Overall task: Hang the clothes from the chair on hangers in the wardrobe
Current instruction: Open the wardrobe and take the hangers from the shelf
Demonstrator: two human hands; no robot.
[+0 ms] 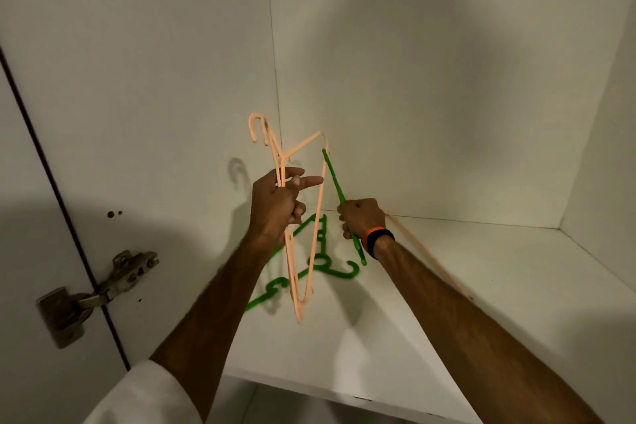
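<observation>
1. Peach hangers (292,217) are being held up in the head view, bunched in the left hand (277,206) above the wardrobe shelf (481,286); their hooks are pointing up toward the back corner and their long bars are hanging down past the wrist; the grip of this hand is closing round the necks, with two fingers sticking out straight.
2. The right hand (361,218) is wrapping its grip round one arm of a green hanger (339,194), which is tilting up from the shelf; its hook appears to be lying on the shelf, close to the peach bars; another green hanger (272,289) is lying flat there, and one more peach hanger (430,258) is resting along the shelf behind the right forearm.
3. No clothes or chair are showing here, so this looks like the gathering of hangers, early in the task.
4. To do it well, I would be lifting the green hanger straight up and clear before pulling it out; its hook could be snagging the dangling peach bars or the hanger underneath; keeping the two bunches apart should be sparing a tangle.
</observation>
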